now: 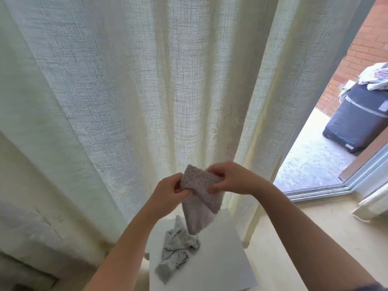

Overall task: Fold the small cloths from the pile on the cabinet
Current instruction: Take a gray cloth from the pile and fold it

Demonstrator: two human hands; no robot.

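A small pinkish dotted cloth [199, 198] hangs in the air above the white cabinet [218, 259]. My left hand [169, 191] pinches its left upper edge. My right hand [228, 179] pinches its right upper edge, fingers curled round the fabric. The cloth's lower part droops in a point toward the cabinet top. A crumpled pile of small grey and patterned cloths [178, 250] lies on the cabinet's left side, below my hands.
A cream curtain [147, 91] hangs close behind the cabinet. At right an open sliding door [357, 181] leads out to a concrete patio with a dark bin [357, 120] and a brick wall. Pale wooden floor surrounds the cabinet.
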